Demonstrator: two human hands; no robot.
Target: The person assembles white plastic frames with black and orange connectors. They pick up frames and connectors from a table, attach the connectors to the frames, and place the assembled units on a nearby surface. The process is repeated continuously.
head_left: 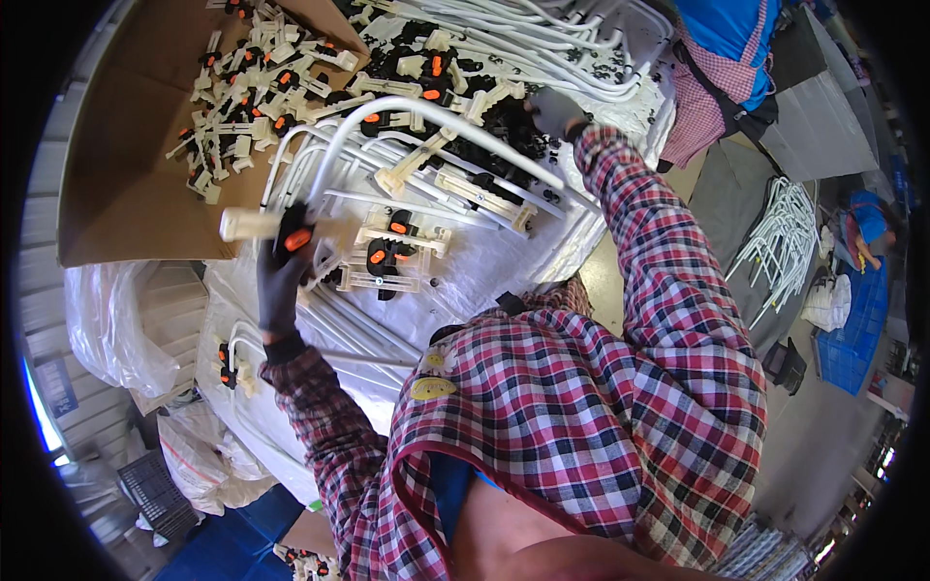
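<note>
White bent tube (pixel 387 108) with a black-and-orange clip, gripped in the gloved left hand (pixel 281 281) over the worktop (pixel 504 261); right hand (pixel 554 108) reaches into loose clips (pixel 494 121), fingers hidden. Many finished pieces piled; plenty remain.

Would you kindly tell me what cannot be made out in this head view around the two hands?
- Right hand: its fingertips sink into the black clips, so the grip is hidden.
- Left hand: the gloved palm covers the part of the white tube it holds.
- Cardboard tray: cut off by the dark rim.
- Tube bundle at far right: too small for detail.
</note>
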